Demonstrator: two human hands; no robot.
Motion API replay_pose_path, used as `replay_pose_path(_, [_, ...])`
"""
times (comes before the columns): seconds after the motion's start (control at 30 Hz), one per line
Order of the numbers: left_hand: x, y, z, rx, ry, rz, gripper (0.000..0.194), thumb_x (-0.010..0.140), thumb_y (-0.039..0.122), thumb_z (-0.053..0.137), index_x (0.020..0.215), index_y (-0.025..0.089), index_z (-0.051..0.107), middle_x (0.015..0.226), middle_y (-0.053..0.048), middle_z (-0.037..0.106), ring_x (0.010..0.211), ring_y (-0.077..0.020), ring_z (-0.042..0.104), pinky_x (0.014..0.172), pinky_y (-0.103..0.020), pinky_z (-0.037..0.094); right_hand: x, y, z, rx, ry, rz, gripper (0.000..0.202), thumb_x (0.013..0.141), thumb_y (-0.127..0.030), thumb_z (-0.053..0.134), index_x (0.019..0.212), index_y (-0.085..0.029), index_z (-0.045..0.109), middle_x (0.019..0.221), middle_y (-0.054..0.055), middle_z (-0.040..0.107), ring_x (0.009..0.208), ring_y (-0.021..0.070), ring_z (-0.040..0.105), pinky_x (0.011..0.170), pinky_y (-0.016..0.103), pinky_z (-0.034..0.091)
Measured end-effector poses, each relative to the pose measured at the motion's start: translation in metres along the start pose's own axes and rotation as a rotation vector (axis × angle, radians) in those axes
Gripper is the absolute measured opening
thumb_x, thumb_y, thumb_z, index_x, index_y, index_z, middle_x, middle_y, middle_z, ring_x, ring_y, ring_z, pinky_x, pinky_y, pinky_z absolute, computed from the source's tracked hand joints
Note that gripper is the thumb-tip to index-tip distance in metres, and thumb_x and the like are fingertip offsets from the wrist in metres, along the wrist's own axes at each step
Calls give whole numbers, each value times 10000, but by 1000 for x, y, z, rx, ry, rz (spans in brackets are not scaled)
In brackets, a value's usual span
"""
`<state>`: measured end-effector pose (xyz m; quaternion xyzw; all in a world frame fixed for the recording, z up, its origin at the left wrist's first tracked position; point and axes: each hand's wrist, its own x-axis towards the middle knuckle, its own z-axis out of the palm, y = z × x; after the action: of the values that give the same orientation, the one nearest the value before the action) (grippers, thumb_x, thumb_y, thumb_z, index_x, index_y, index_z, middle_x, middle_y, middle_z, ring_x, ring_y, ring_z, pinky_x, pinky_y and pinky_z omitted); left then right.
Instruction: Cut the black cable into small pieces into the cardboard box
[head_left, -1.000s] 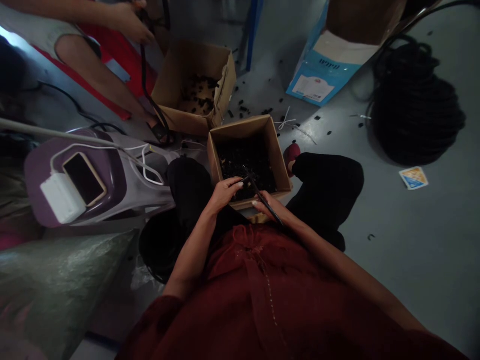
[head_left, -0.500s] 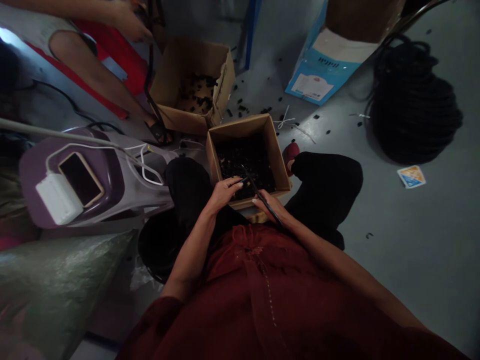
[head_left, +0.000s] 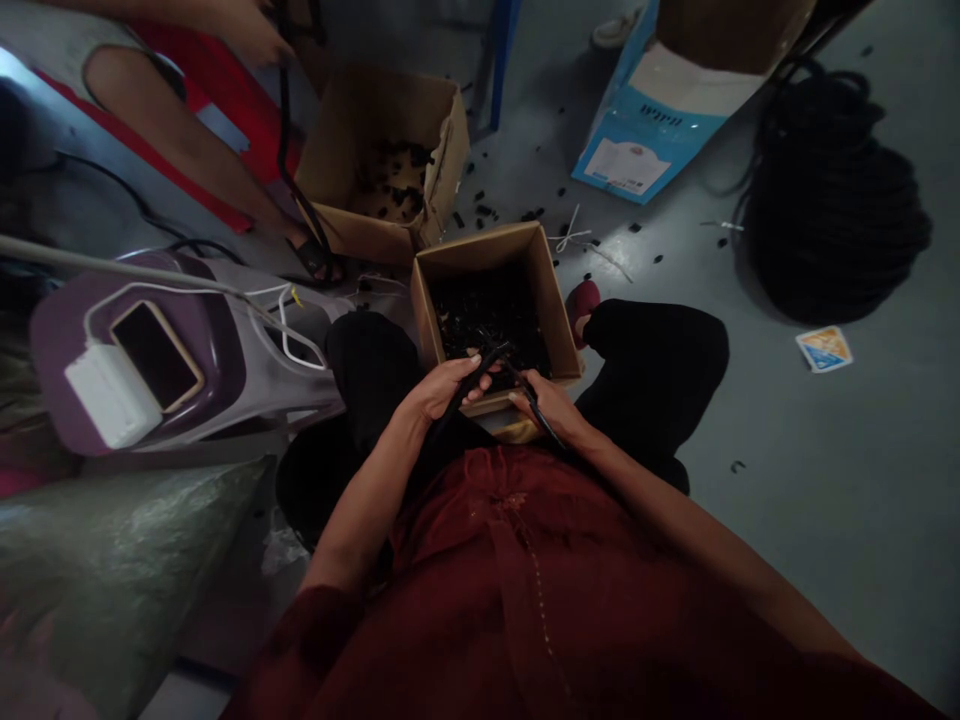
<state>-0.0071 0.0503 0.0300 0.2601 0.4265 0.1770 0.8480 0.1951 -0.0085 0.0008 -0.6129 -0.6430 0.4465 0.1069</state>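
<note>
In the head view my left hand (head_left: 444, 388) is closed around a black strip (head_left: 472, 380), seemingly rubber or cord. Its front end sticks out over the open cardboard box (head_left: 556, 318) between my knees, and its other end runs back toward my lap. My right hand (head_left: 551, 402) is wrapped around a slim dark hand tool (head_left: 538, 412), which looks like cutters. The tool's tip lies close to the strip's end; whether they touch I cannot tell. Many small black pieces (head_left: 487, 305) fill the box below both hands.
Another cardboard box (head_left: 360, 235) with black pieces stands beyond, beside a co-worker's arm (head_left: 172, 130). A purple stool (head_left: 225, 350) at left carries a phone (head_left: 157, 355) and a white device. A blue carton (head_left: 622, 165) and a black coil (head_left: 836, 210) stand right.
A longer black strip now shows in my left hand, where only a short end was visible. That hand has turned and shifted slightly left. My right hand keeps the tool.
</note>
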Motion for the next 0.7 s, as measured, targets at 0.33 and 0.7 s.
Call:
replay_pose_path(0.33, [-1,-4,3,511,267,148,354,791,462,502,699,132,591,500,34,399,423,-45,296,421,-188,213,-3,-2,-3,128,-174,37,413,832,-426,477,1154,-169,444,1003,84,607,877,199,564,745,291,419])
replay_pose_path(0.7, [5,-22,5,1203,361,375,290,868,336,420,852,160,650,763,-59,631,650,-140,523,593,-217,314,-7,2,-17,-83,-246,97,359,844,-484,435,1046,-194,501,849,67,622,750,204,561,601,258,367])
